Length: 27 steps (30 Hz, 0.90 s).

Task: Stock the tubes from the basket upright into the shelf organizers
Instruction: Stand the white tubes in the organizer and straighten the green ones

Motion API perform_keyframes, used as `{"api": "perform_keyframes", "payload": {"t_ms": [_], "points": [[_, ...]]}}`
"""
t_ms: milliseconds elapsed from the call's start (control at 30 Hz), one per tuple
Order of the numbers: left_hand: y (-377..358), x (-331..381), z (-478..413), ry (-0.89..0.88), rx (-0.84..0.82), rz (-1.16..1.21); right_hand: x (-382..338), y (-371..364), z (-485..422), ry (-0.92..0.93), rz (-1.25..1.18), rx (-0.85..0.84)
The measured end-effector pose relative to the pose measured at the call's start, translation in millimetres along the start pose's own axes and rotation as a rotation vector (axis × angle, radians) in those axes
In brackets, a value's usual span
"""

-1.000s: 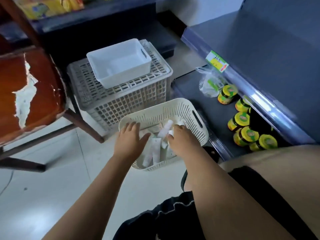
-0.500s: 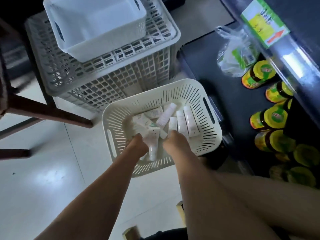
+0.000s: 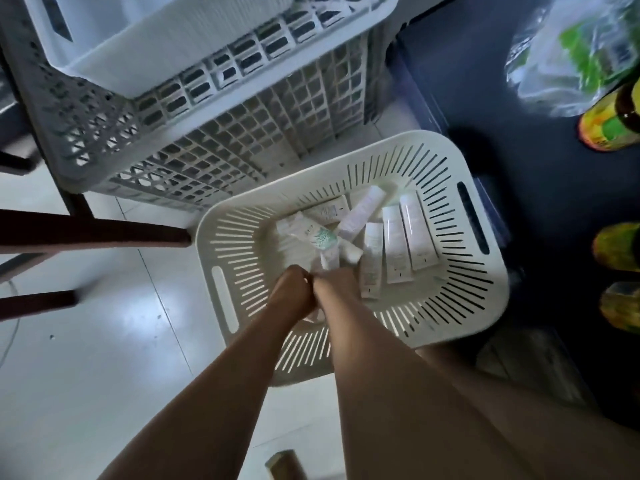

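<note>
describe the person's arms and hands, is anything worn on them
Both arms are bare as far up as the view shows: no sleeves, gloves, watch or bracelet on the left forearm or the right forearm. The left hand and right hand are bare too. The fingers are mostly hidden and blurred, so rings cannot be ruled out.

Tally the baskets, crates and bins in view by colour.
Cream: 1, the slotted basket holding the tubes
Grey: 1, the lattice crate
White: 1, the bin on top of the crate
Total: 3
</note>
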<state>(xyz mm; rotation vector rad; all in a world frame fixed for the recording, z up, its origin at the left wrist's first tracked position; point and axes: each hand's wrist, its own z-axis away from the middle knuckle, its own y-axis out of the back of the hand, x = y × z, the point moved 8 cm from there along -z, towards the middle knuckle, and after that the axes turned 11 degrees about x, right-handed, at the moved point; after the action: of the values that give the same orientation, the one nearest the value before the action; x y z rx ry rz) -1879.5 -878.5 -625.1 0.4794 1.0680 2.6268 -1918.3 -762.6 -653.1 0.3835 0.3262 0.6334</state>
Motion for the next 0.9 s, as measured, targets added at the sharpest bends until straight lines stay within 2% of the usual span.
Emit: {"api": "perform_keyframes", "payload": {"t_ms": [67,167,200,267,433,533,667,800,900], "points": [[-3.7,-4.0,3.7,0.130,-0.086,0.267,-6.1,11.9,-3.4,0.005,-0.152,0.084],[-6.9,2.0,16.9,0.340,-0.296,0.613,-11.3,22.7,-3.4,0.058,-0.401,0.115],[-8.9,0.2,17.2,0.418,-0.346,0.678,-11.2,26.0,-2.2,0.033,-0.472,0.116],[-4.0,1.0,18.1,0.461,-0.382,0.684,-11.4,31.3,-1.4,0.005,-0.597,0.089],[-0.1,-4.0,17.5,0.396,-0.354,0.702,-3.9,50.2,-2.5,-0.042,-0.645,0.056],[8.0,-7.8,23.1,0.380,-0.274,0.748,-2.5,59.1,2.7,-0.059,-0.591,0.042],[25.3,-0.8,32.4,0.269,-0.211,0.771,-4.5,73.9,6.4,-0.044,-0.595,0.054],[45.3,30.6,52.5,0.087,-0.216,0.831,-11.8,97.9,25.9,0.035,-0.613,0.034],[62.2,56.6,69.4,-0.012,-0.203,0.864,-31.1,133.4,48.0,0.155,-0.532,0.083]]}}
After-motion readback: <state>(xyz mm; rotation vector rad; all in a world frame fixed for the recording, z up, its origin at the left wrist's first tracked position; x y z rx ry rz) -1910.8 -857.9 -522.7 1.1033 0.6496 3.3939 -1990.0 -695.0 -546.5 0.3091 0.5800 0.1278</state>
